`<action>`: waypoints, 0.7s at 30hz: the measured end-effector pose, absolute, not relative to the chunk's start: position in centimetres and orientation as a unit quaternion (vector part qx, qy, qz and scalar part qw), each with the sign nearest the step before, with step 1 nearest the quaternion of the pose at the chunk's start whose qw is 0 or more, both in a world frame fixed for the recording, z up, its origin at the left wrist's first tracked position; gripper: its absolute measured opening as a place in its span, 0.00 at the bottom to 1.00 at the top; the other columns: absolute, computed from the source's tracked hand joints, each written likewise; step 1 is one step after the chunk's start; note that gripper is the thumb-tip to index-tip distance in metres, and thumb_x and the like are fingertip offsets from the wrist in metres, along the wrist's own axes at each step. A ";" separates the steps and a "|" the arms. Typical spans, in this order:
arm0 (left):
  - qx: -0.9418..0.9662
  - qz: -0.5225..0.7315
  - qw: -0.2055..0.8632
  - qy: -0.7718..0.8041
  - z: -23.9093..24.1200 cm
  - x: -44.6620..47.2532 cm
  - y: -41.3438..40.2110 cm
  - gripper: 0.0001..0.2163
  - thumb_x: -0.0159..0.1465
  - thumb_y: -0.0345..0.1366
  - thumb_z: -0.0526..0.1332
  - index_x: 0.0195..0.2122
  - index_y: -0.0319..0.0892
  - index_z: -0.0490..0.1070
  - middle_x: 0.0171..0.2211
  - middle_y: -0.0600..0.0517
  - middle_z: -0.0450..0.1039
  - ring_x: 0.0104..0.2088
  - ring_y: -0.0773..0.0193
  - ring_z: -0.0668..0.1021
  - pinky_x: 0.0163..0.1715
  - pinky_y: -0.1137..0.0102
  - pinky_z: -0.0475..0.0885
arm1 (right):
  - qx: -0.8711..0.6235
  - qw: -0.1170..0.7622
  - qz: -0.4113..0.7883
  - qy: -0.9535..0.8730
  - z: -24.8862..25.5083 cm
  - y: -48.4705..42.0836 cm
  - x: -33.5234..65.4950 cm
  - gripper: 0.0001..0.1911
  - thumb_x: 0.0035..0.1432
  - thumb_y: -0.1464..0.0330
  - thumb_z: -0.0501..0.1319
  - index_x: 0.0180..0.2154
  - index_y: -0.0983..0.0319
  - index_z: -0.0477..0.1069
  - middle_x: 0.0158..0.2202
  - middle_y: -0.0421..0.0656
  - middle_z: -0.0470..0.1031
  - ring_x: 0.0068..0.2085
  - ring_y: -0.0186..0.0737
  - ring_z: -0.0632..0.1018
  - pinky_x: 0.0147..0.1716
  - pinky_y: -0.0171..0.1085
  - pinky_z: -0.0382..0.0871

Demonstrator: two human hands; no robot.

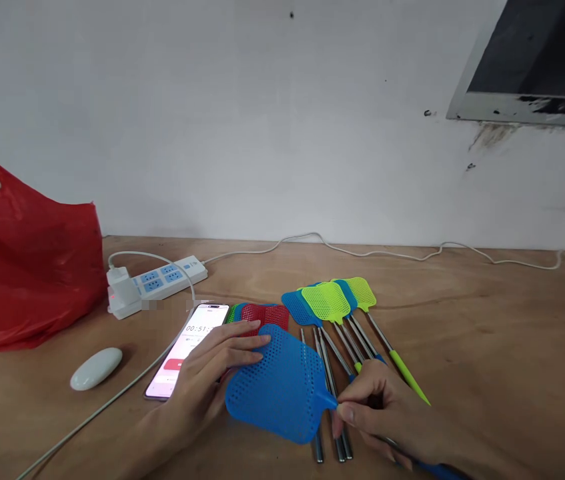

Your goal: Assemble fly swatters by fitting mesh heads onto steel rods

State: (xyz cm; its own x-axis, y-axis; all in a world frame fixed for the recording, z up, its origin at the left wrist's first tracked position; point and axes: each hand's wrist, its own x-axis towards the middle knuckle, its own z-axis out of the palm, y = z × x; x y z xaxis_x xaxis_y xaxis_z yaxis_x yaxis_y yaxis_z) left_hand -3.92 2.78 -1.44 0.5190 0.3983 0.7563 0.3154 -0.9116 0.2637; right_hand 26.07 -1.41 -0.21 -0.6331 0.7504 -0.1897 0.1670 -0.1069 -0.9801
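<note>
A blue fly swatter head [282, 383], a perforated plastic paddle, is tilted up in front of me. My left hand [215, 363] grips its upper left edge, fingers in front; the thumb is mostly hidden. At the paddle's short neck, my right hand [379, 410] is closed in a pinch. A thin metal rod with a blue handle [437, 470] runs beneath that hand; the joint with the neck is covered by fingers. Several loose metal rods [346, 443] lie under and beside the paddle. Red swatter heads [272, 317] lie behind it, with a green edge [232, 313] showing.
Swatters with yellow-green heads [327, 302] and blue heads [299, 309] fan out behind my hands. On the left are a phone [165, 380] showing a timer, a white mouse [96, 369], a power strip [162, 283] with a cable, and a red plastic bag [32, 267].
</note>
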 end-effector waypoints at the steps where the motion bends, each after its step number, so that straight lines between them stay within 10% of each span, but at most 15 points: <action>1: 0.867 0.452 0.060 0.202 -1.4 -3.9 2.7 0.11 0.74 0.32 0.49 0.48 0.43 0.71 0.48 0.43 0.79 0.52 0.54 0.78 0.49 0.61 0.74 | -0.364 0.225 0.647 -0.631 -0.2 -1.5 26.0 0.28 0.60 0.49 0.61 0.31 0.69 0.80 0.11 0.33 0.62 0.09 0.22 0.59 0.07 0.23 0.50; 9: 0.750 0.444 0.271 0.409 0.4 -1.7 1.4 0.11 0.69 0.41 0.58 0.30 0.44 0.70 0.23 0.56 0.68 0.23 0.66 0.71 0.22 0.75 0.68 | -0.400 0.216 0.581 -0.675 -0.4 -1.3 25.7 0.20 0.62 0.57 0.61 0.32 0.68 0.82 0.11 0.33 0.59 0.11 0.24 0.61 0.09 0.24 0.51; 15: 0.627 0.391 0.498 0.454 0.3 -1.0 1.3 0.17 0.65 0.54 0.58 0.39 0.44 0.68 0.23 0.59 0.66 0.14 0.68 0.73 0.08 0.76 0.68 | -0.420 0.205 0.570 -0.675 -0.2 -1.1 25.4 0.21 0.62 0.56 0.59 0.32 0.67 0.81 0.11 0.33 0.59 0.11 0.26 0.59 0.10 0.26 0.50; 21: 0.584 0.373 0.504 0.516 -0.1 -0.9 1.4 0.23 0.61 0.60 0.59 0.44 0.44 0.65 0.21 0.62 0.66 0.08 0.71 0.69 0.03 0.79 0.62 | -0.388 0.261 0.449 -0.762 -0.3 -1.0 25.4 0.22 0.63 0.63 0.60 0.18 0.64 0.73 0.15 0.32 0.50 0.18 0.25 0.55 0.16 0.28 0.48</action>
State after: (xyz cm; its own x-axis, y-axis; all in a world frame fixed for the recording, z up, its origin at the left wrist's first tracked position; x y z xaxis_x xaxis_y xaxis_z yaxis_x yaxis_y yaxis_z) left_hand -0.91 1.42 -0.12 0.1889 0.9783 -0.0851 0.2277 0.0407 0.9729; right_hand 25.35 -0.99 -0.28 -0.5632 0.8249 0.0488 0.3572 0.2963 -0.8858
